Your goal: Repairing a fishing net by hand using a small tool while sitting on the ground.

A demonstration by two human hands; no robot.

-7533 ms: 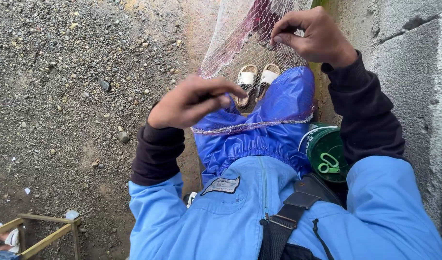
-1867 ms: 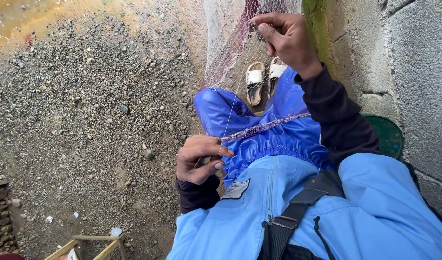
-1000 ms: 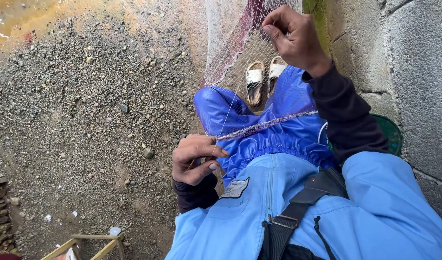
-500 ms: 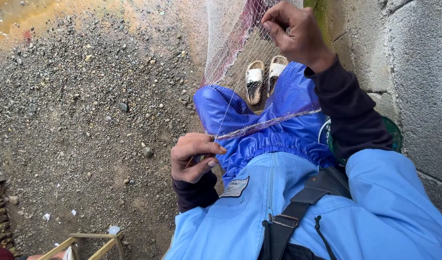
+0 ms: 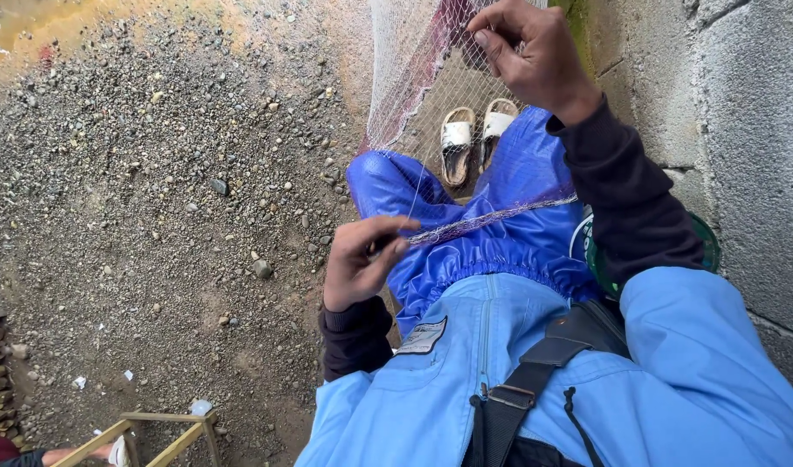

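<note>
Both hands (image 5: 359,264) pinch a fishing net (image 5: 414,95) over gravel (image 5: 154,173); concrete wall (image 5: 751,130) seemingly beside.

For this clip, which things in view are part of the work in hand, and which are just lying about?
In use:
fishing net, pinched high by the right hand
net's edge cord, held by the left hand

Lying about:
sandals on the gravel
green round object by the wall
wooden frame
</note>
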